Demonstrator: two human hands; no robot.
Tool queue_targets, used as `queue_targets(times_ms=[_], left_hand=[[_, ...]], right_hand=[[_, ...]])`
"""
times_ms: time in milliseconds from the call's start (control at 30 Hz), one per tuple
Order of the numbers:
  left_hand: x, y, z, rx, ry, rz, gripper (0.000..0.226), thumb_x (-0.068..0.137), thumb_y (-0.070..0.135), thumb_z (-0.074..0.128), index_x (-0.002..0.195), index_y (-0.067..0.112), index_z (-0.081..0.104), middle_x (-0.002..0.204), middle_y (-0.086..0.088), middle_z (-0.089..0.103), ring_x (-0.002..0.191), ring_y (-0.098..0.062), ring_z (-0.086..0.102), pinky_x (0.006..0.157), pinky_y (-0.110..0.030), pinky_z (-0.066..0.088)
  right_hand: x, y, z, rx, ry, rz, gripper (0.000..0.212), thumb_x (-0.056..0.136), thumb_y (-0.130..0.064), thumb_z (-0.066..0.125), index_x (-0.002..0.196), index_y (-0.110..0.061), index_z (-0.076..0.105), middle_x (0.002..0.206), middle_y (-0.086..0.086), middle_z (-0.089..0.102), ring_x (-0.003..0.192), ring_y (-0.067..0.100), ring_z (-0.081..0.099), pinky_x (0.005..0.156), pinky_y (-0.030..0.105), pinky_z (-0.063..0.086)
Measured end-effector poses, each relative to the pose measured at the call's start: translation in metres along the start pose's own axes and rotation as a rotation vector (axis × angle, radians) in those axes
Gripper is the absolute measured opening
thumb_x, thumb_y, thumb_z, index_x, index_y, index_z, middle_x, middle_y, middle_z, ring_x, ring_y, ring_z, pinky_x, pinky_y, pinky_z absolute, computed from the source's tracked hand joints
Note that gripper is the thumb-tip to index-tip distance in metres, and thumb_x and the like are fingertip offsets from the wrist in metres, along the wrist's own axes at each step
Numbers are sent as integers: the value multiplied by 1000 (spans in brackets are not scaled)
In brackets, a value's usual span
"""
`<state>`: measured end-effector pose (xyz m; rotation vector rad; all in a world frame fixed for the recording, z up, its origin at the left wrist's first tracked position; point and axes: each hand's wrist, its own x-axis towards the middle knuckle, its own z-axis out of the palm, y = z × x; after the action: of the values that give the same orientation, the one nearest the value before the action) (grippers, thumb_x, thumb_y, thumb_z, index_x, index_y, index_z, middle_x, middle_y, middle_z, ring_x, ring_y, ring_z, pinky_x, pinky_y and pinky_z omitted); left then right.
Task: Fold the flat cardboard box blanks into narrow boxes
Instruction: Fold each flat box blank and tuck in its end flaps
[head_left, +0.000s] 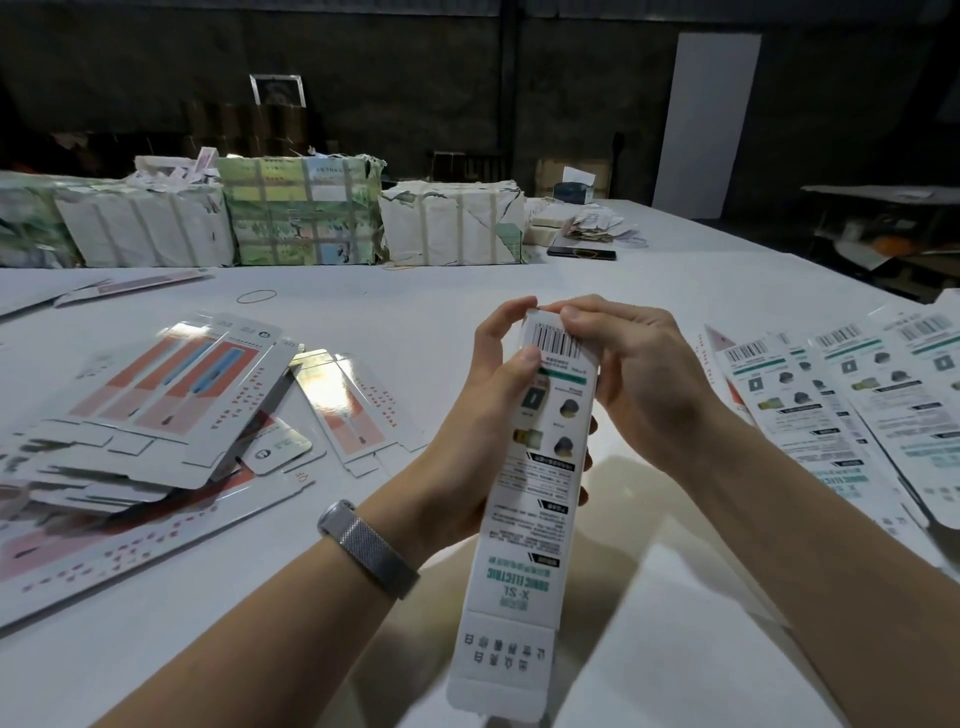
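A long narrow white box (524, 519) with a barcode, green print and small pictures stands tilted above the table, its far end up and its near flap hanging open towards me. My left hand (488, 410) grips its upper left side, thumb on the barcode face. My right hand (634, 374) holds the upper right side, fingertips pressing on the top end. Flat blanks of the same green print (841, 405) lie fanned out at the right. A heap of red and blue printed blanks (156, 415) lies at the left.
The white table (415, 312) carries taped paper bundles (301, 213) along its far edge, a rubber band (255, 296), a dark flat object (582, 253) and loose scraps at the back right. A white panel (706, 124) leans on the dark wall.
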<state>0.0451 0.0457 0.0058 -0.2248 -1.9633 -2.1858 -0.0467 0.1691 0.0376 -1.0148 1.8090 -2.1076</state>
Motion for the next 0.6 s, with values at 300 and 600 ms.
queue_targets(times_ms=[300, 600], left_hand=[[2, 0, -9, -48, -20, 5, 27, 98, 50, 41, 125, 55, 41, 89, -13, 72, 74, -35, 71, 58, -40, 58], [2, 5, -11, -35, -74, -39, 48, 96, 53, 41, 140, 37, 31, 96, -15, 70, 80, -36, 70, 62, -42, 59]], right_hand=[[-3, -3, -2, -288, -38, -229, 41, 98, -30, 48, 89, 0, 73, 85, 12, 64, 77, 28, 68, 58, 35, 56], [-8, 3, 2, -174, 25, -189, 31, 101, -24, 50, 98, 1, 69, 74, 11, 63, 64, 32, 64, 43, 31, 44]])
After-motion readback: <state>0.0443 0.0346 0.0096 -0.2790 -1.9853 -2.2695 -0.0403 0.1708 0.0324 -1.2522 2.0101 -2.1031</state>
